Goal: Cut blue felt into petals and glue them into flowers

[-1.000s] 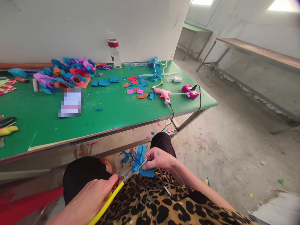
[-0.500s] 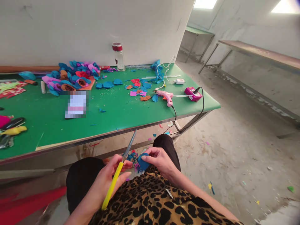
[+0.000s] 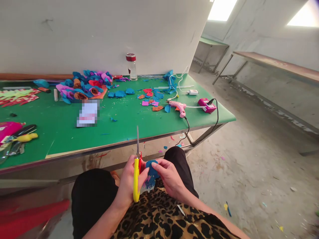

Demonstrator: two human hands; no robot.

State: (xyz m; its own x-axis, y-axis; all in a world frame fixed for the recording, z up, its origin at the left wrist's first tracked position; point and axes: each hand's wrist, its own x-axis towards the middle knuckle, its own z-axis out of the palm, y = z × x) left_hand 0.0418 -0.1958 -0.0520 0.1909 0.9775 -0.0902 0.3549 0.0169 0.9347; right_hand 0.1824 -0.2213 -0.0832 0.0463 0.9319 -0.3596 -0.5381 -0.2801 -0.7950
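Over my lap, my left hand (image 3: 131, 177) keeps hold of scissors with yellow handles (image 3: 136, 181), their blades pointing up toward the table edge. My left thumb also meets the edge of a blue paper piece (image 3: 152, 167). Pinched between thumb and fingers of my right hand (image 3: 169, 174) is the other side of that piece, which has a rounded outline. Small blue and purple scraps (image 3: 149, 182) lie below it, partly hidden by my hands.
On the green table (image 3: 139, 124) are paper flowers (image 3: 84, 84), loose blue petals (image 3: 120, 94), a pink glue gun (image 3: 178, 108) wired to a magenta power box (image 3: 207, 105), and a glass bottle (image 3: 133, 69). Pliers (image 3: 26, 136) lie at the left. The glue gun's black cord hangs off the front edge.
My left hand has moved right with the scissors, whose blades have swung from slanting right to nearly upright. Its thumb now touches the blue paper. The view has shifted slightly.
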